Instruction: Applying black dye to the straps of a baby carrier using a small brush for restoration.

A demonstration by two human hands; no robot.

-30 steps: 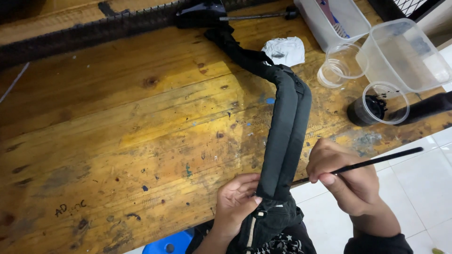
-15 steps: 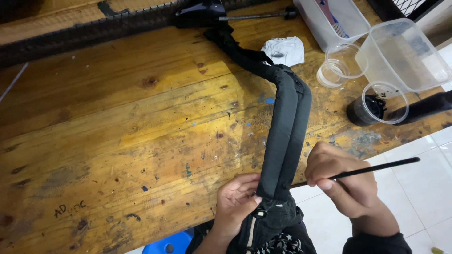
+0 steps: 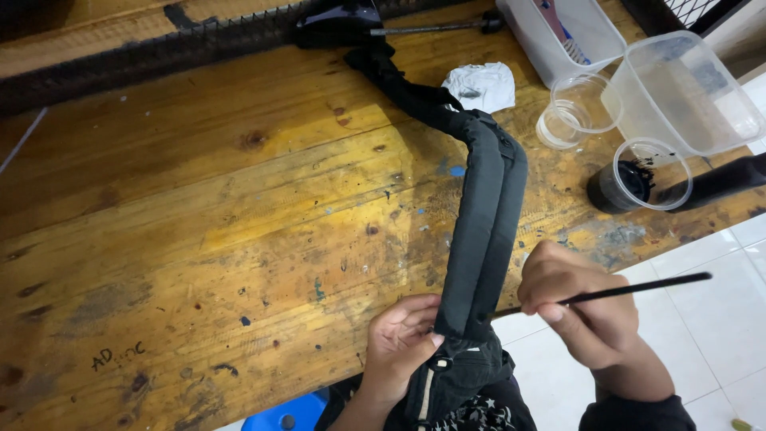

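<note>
Two of my hands work at the near edge of the wooden workbench [image 3: 199, 239], where the long black padded strap [image 3: 479, 231] lies across it, my left hand [image 3: 399, 347] gripping its lower end and my right hand [image 3: 582, 311] pinching a thin black brush [image 3: 638, 289].

Two bare hands show: the left hand [image 3: 403, 343] and the right hand [image 3: 586, 311]. There is one long black padded fabric strap [image 3: 483, 231], one thin black paintbrush [image 3: 638, 289], one crumpled white cloth [image 3: 481, 86], and one scuffed wooden worktop [image 3: 199, 231]. Two clear rectangular plastic tubs [image 3: 686, 96] stand at its far corner, beside two clear round plastic cups [image 3: 576, 108], one of them holding black paint.
</note>
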